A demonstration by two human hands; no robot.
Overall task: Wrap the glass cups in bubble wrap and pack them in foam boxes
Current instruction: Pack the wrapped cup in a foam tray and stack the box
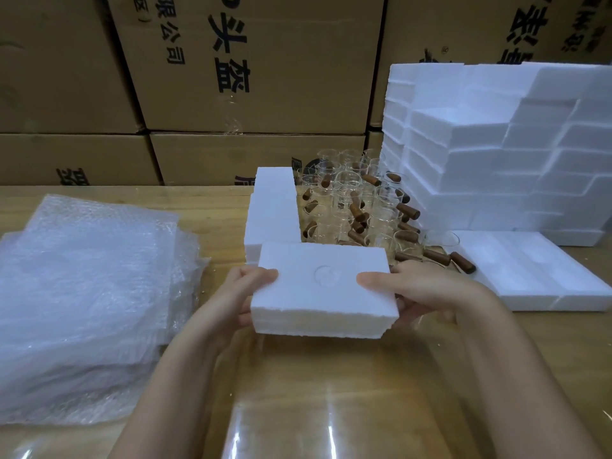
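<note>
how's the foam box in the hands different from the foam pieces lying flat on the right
The held foam box is off the table, gripped at both ends by the left hand and right hand; the flat foam pieces lie on it untouched. The held foam box is one block with a round mark on top; the flat foam pieces sit side by side, showing no such mark. Both are white foam.
</note>
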